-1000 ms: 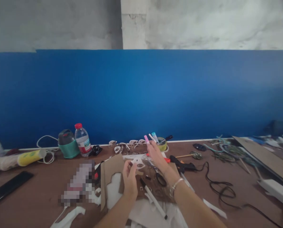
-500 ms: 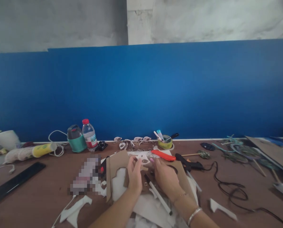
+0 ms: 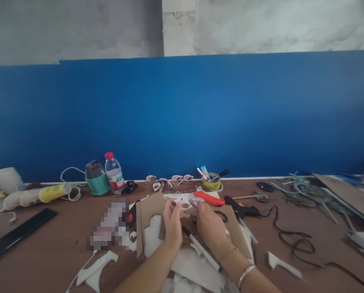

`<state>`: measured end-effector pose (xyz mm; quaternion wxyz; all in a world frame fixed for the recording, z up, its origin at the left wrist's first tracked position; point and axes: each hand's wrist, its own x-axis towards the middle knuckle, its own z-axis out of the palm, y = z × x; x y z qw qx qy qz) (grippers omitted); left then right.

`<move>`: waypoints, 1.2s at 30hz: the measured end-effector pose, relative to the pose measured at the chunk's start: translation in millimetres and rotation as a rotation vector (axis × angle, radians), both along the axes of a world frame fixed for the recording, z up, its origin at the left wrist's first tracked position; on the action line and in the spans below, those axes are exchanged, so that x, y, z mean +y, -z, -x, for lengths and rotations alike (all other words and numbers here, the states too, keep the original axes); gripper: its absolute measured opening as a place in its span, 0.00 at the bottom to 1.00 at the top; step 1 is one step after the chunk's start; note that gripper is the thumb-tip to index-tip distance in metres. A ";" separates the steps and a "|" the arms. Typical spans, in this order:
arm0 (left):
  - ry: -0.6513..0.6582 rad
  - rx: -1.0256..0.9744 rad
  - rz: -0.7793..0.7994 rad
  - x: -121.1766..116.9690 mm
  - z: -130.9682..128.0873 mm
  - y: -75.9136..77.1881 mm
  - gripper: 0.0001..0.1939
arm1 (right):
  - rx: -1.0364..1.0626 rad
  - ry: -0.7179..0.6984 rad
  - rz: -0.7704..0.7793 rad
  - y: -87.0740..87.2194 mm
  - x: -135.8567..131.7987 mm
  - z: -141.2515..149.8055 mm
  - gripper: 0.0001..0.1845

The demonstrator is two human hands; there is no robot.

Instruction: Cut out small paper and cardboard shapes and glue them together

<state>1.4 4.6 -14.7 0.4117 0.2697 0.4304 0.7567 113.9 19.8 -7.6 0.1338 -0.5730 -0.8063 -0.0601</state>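
Relative to the frame one second earlier, the right hand (image 3: pixel 212 228) is no longer extending toward the pen holder; it is now resting lower, beside the white cutout (image 3: pixel 184 202).

Count, largest first: one blue panel (image 3: pixel 182 118) is backing one brown tabletop (image 3: pixel 47 264). One cut cardboard sheet (image 3: pixel 149 203) is lying under the hands. One dark phone (image 3: pixel 20 234) is lying at far left. One red-capped bottle (image 3: pixel 114 175) and one teal container (image 3: pixel 98 183) are standing side by side. One black glue gun (image 3: pixel 243 209) and one orange cutter (image 3: pixel 210 198) are lying right of centre. One yellow pen holder (image 3: pixel 211 185) is standing behind the cutter. At least five small white pieces (image 3: pixel 177 178) are lining the rear edge.

Edges and room: the cardboard is ending short of the black cable (image 3: pixel 294 234), with tabletop showing between them. Behind the hands, the row is bordering the panel.

Grip: the left hand (image 3: pixel 172 221) is pinching the cutout above the cardboard. The right fingers are closing around a pink pen (image 3: pixel 195 204), its end pointing at the cutout; contact is not being shown clearly.
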 end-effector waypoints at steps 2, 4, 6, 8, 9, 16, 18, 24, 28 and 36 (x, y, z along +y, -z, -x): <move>-0.005 0.006 0.008 -0.4 0.1 -0.9 0.10 | -0.014 0.025 0.058 -0.5 0.1 -0.6 0.11; -0.004 0.010 0.008 -0.6 0.3 -0.7 0.10 | -0.037 0.033 0.099 -1.1 -0.9 -0.6 0.10; 0.002 0.008 0.008 -0.6 0.6 0.3 0.10 | -0.054 0.033 0.106 -1.1 -2.5 0.3 0.11; 0.003 0.016 0.006 -0.4 1.0 1.6 0.10 | -0.064 0.042 0.091 0.0 -3.9 1.6 0.12; -0.001 0.027 0.002 -0.3 1.2 2.1 0.10 | -0.068 0.051 0.081 0.7 -4.3 2.1 0.11; -0.007 0.032 -0.024 2.0 1.0 3.5 0.13 | 0.022 0.140 0.020 -2.6 -6.2 0.7 0.19; 0.002 0.014 -0.028 2.8 0.6 3.7 0.13 | 0.061 0.131 0.007 -6.2 -7.2 -0.2 0.22; -0.008 0.025 -0.011 4.4 1.0 5.1 0.13 | 0.190 -0.030 -0.117 -5.6 -3.8 -5.2 0.24; -0.003 0.024 0.017 6.0 2.3 8.9 0.15 | 0.450 -0.228 -0.229 0.8 -1.6 -11.0 0.16; -0.013 0.080 0.015 6.0 3.2 8.2 0.15 | 0.878 -0.289 -0.323 -0.6 -8.1 -15.0 0.16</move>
